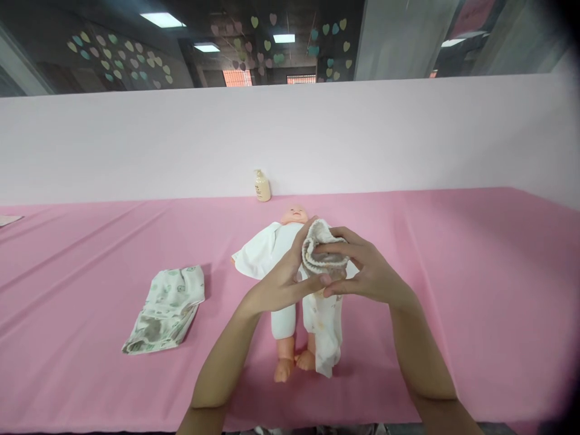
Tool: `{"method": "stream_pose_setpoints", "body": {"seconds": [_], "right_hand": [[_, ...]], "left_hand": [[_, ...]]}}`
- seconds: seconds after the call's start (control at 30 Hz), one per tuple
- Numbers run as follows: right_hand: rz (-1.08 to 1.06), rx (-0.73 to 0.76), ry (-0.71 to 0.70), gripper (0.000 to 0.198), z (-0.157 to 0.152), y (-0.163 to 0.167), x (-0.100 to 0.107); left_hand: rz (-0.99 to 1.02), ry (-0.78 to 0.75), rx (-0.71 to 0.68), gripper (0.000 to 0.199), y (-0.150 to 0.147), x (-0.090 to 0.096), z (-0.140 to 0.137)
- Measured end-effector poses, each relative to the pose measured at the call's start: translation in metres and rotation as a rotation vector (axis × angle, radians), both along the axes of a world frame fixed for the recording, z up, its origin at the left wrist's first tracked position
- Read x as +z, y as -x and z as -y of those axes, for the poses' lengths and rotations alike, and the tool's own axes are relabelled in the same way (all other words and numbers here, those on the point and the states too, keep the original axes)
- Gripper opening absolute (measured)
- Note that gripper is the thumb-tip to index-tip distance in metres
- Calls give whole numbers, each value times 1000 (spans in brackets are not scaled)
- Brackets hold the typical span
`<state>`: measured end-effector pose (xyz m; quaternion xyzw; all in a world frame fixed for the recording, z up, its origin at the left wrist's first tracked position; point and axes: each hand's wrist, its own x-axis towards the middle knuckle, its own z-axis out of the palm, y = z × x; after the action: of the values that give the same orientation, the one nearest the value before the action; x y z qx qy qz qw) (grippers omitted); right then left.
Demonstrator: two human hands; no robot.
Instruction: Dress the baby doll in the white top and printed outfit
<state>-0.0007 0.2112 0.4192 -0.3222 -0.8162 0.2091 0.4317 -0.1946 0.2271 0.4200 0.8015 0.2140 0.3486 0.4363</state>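
In the head view, a pair of white baby pants with a faint yellowish print is held up over a baby doll. Its gathered opening faces me. My left hand grips the left side of that opening, thumb stretched across below it. My right hand holds the right side, with some fingers inside the opening and the thumb underneath. The thumbs nearly meet. Beneath the hands the doll lies face up in white clothes, feet toward me, one sleeve spread to the left. Its right side is largely hidden by the pants.
A folded white cloth garment with a green print lies left of the doll. A cream pump bottle stands at the back against the white wall. Pink cloth covers the table. Above the wall is glass with heart stickers.
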Motion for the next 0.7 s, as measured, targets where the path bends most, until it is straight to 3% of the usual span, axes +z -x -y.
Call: {"method": "stream_pose_setpoints", "body": {"seconds": [0.17, 0.3, 0.53, 0.63, 0.7], "right_hand": [[28, -59, -155, 12, -5, -7, -5], [22, -149, -194, 9, -3, -16, -2], [-60, -328, -140, 8, -5, -23, 6], [-127, -350, -116, 8, 0, -21, 10], [-174, -381, -122, 10, 14, -23, 13]], "left_hand": [[-5, -3, 89, 86, -1, 2, -3], [-12, -72, 183, 77, 7, 3, -11], [-214, -497, 650, 49, 21, 7, -21], [-88, -530, 702, 31, 30, 13, -23], [60, -461, 640, 21, 41, 19, -12]]}}
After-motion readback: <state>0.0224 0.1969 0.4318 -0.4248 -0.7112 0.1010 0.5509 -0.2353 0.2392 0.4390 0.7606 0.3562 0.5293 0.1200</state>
